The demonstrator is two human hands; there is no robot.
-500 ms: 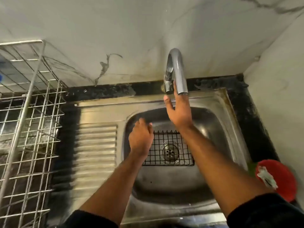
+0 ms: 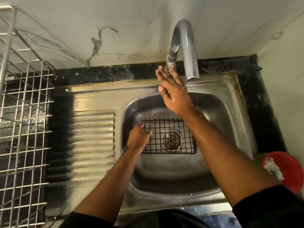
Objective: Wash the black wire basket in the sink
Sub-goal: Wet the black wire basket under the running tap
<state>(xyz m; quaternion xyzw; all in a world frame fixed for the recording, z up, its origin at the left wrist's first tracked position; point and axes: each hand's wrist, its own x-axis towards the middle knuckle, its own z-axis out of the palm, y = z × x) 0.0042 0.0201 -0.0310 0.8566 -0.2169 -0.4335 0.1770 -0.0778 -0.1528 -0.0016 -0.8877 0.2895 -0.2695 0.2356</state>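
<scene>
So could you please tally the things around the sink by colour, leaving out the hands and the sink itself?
Black: 1, the wire basket
Silver: 2, the tap and the wire rack
Red: 1, the bowl
Total: 4

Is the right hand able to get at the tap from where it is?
Probably yes. The right hand is open, raised above the sink, its fingertips already beside the tap near the base. Nothing lies between them. The left hand is down on the black wire basket.
</scene>
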